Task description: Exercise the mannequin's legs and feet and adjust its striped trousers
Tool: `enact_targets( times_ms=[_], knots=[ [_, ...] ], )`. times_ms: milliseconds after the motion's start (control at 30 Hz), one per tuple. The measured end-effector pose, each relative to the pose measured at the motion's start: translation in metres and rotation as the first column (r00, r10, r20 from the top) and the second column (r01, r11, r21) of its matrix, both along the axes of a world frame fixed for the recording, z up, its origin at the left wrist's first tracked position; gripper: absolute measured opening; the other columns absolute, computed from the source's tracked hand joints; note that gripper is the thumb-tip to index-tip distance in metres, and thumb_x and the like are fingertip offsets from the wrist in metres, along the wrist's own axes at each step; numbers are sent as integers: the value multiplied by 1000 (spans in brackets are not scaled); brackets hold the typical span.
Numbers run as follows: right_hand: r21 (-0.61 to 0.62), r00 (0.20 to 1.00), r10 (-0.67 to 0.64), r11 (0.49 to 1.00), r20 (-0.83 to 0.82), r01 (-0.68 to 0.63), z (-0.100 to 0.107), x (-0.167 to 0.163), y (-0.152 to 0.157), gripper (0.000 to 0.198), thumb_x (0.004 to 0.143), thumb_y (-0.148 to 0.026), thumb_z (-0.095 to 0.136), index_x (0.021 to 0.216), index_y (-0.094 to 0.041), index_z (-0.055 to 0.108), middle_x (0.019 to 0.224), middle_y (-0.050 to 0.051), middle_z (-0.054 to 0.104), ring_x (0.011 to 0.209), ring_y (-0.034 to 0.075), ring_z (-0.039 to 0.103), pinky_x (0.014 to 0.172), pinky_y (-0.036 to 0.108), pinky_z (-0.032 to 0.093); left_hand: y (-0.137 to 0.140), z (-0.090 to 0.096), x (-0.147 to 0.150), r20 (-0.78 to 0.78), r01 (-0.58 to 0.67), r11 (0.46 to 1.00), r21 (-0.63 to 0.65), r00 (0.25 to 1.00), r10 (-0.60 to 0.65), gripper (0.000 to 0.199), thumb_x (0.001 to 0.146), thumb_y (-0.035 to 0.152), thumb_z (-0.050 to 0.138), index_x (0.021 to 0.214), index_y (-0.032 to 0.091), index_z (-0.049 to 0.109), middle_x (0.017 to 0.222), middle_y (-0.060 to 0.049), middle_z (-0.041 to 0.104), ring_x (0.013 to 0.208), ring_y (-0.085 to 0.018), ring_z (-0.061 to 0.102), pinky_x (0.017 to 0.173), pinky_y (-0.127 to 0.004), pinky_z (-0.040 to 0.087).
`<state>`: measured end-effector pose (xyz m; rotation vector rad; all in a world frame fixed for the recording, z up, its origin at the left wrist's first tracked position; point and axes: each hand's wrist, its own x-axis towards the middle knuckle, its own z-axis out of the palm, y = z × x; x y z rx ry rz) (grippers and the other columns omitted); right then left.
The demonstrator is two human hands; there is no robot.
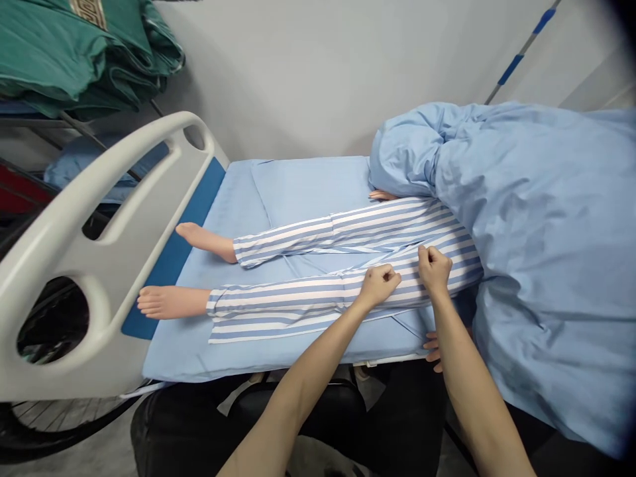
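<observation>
A manikin in blue-and-white striped trousers lies on the bed, its two bare feet towards the footboard. My left hand is closed in a fist at the nearer thigh, just above the knee. Further up the same thigh, my right hand is also curled into a fist. No object shows in either fist. Whether the fists press on the cloth or hover just over it, I cannot tell. A light blue quilt hides the manikin's upper body. One manikin hand hangs past the bed's near edge.
The bed has a blue sheet and a pale footboard at the left. Green folded cloth is piled on a rack behind it. A wheel stands at lower left. A blue-and-grey pole leans at the wall.
</observation>
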<state>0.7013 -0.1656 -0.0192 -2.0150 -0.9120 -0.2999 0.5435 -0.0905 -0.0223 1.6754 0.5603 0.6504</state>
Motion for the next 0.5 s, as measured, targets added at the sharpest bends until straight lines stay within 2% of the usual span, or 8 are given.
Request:
enact_targets(
  times_ms=[133,233,367,433,500],
  knots=[
    [-61,1000,-21,998,16,22,0,-2,-2,49,90,-49,44,54,-20,30,49,-4,30,52,10,27,60,29,23,-14,1,-13,-116,16,994,107,993,-4,24,77,23,55,57,19,44,57,4,47,60,-10,42,63,-24,34],
    [-121,999,-42,992,27,45,0,-2,-2,47,89,-51,44,54,-20,33,50,-2,34,54,11,30,62,30,24,-32,-7,-54,-163,12,994,105,987,5,24,77,24,54,57,18,43,58,4,47,60,-9,42,62,-24,33],
    [-191,995,-96,977,31,100,-2,-3,1,45,88,-50,44,55,-20,35,52,0,39,56,13,33,63,30,24,-55,-36,-148,-252,-66,998,17,965,68,25,75,27,53,55,18,40,54,4,42,57,-9,39,61,-25,33],
    [-242,993,-116,963,32,120,-1,-5,4,44,87,-48,45,54,-20,37,53,0,41,57,14,33,63,30,24,-59,-52,-204,-293,-160,986,-38,946,142,28,76,30,52,54,19,39,53,3,40,56,-10,38,60,-25,33],
    [-304,989,-144,941,36,148,0,-7,6,44,87,-48,47,55,-20,38,54,1,43,58,14,33,63,29,23,-57,-63,-258,-324,-292,952,-86,912,251,30,77,36,51,55,19,41,52,3,39,55,-11,38,59,-26,33]
  ],
)
